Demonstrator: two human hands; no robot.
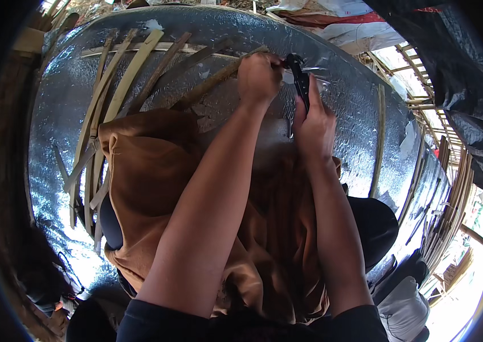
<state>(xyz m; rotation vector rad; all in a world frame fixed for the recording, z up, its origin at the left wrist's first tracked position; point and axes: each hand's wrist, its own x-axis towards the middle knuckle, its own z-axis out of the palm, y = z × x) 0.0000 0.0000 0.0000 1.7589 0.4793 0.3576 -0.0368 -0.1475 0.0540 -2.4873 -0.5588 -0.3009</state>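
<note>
Gripping a black tool (298, 82), the right hand (317, 128) has its fingers closed around the lower part, while the left hand (260, 77) is curled in at the tool's upper end, though I cannot tell how its fingers close or on what. Thin wooden strips (133, 77) lie on the silvery sheet (355, 125) to the left, and a thicker stick (210, 85) runs up to the left hand. Brown cloth (150, 165) bunches over the lap beneath the forearms, nearer the body than the tool.
</note>
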